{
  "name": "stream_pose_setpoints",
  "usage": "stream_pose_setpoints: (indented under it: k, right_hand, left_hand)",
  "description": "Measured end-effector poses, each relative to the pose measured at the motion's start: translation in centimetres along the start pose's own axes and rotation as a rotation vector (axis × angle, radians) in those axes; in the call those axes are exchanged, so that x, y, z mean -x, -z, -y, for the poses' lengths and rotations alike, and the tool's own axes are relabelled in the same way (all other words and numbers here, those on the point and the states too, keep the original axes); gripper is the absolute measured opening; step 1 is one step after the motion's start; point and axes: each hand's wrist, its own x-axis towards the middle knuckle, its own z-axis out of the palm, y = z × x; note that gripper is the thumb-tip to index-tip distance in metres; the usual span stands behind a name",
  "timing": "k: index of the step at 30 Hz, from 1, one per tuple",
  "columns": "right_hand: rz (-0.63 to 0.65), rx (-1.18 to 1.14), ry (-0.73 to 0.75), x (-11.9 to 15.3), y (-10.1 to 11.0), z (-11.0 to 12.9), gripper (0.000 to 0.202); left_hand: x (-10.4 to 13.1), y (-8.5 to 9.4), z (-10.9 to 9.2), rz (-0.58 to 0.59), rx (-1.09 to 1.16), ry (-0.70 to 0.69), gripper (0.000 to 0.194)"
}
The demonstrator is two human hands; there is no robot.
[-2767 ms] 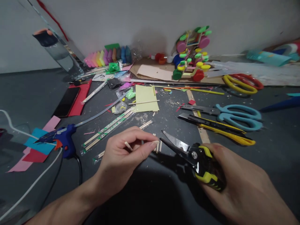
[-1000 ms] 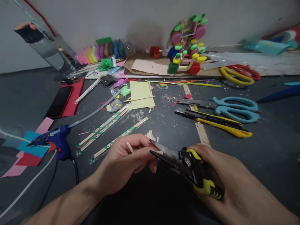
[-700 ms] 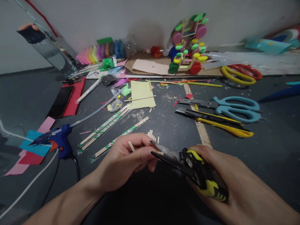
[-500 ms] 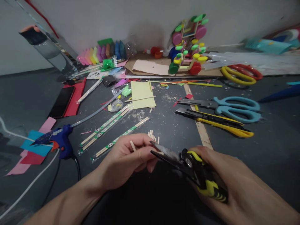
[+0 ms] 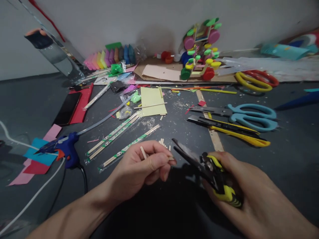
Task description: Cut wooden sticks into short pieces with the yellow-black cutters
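Note:
My left hand [image 5: 149,162] is pinched round a thin wooden stick [image 5: 143,152]; one end pokes up behind the thumb and a pale tip shows at the fingertips. My right hand [image 5: 239,186] grips yellow-and-black cutters [image 5: 211,172], whose dark blades point at my left fingertips with a small gap between. Just behind my left hand, several short cut stick pieces [image 5: 161,142] lie side by side on the dark table. Wrapped chopsticks [image 5: 129,145] rest to the left of them, and a yellow paper [image 5: 151,99] with one stick across it lies farther back.
A blue glue gun [image 5: 68,151] with cables lies at the left, near a phone [image 5: 67,108] and a bottle [image 5: 56,54]. Blue-handled scissors [image 5: 254,116] and a yellow cutter knife [image 5: 239,132] lie at the right. Small wheeled models [image 5: 200,63] stand at the back.
The cutters have moved right, away from my left fingertips, where their blades were around the stick's tip. My left hand still holds the stick, and the view has shifted slightly.

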Motion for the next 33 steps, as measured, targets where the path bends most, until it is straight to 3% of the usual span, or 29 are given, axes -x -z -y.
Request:
stream_pose_setpoints:
  k: [4,16,26,33]
  right_hand:
    - [0.061,-0.032,-0.023,0.0,0.1,0.1,0.021]
    - [0.028,0.124,0.018,0.4,0.2,0.0,0.017]
    - [-0.087,0.021,-0.094,-0.5,0.3,-0.1,0.012]
    - [-0.041,-0.002,-0.092,-0.3,0.3,-0.3,0.015]
  left_hand:
    - [-0.2,0.0,0.0,0.007,0.020,-0.046,0.011]
    - [-0.1,-0.3,-0.1,-0.049,-0.070,-0.047,0.017]
    - [-0.1,-0.2,-0.1,0.122,0.025,-0.015,0.014]
    - [-0.3,0.0,-0.1,0.134,0.049,0.022,0.010]
